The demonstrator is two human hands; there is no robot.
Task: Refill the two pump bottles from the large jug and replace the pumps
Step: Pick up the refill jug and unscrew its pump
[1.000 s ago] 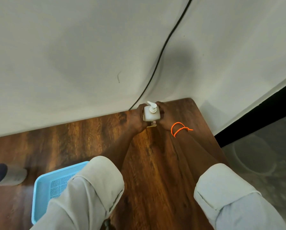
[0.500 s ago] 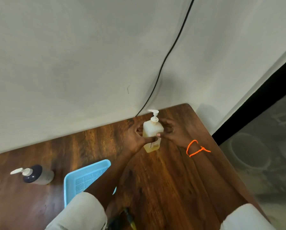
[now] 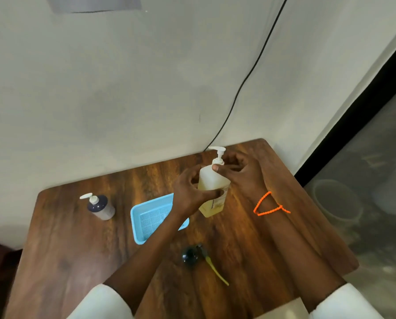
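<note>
A translucent pump bottle (image 3: 212, 187) with yellowish liquid and a white pump stands near the far right part of the wooden table (image 3: 77, 245). My left hand (image 3: 192, 192) grips its body from the left. My right hand (image 3: 238, 171) pinches the bottle's shoulder just below the pump collar, thumb in front. A second pump bottle (image 3: 100, 207), dark-topped with a white pump, stands alone at the far left of the table. No large jug is in view.
A light blue mesh tray (image 3: 146, 217) lies between the two bottles, partly under my left forearm. A small dark pump part with a yellow-green tube (image 3: 201, 259) lies on the table nearer to me. A black cable (image 3: 249, 72) runs down the wall. The table's right edge drops to the floor.
The view has pulled back and tilted, showing more of the table. Both hands stay on the translucent bottle, which now stands a little nearer to me; my right hand has shifted up to its shoulder.
</note>
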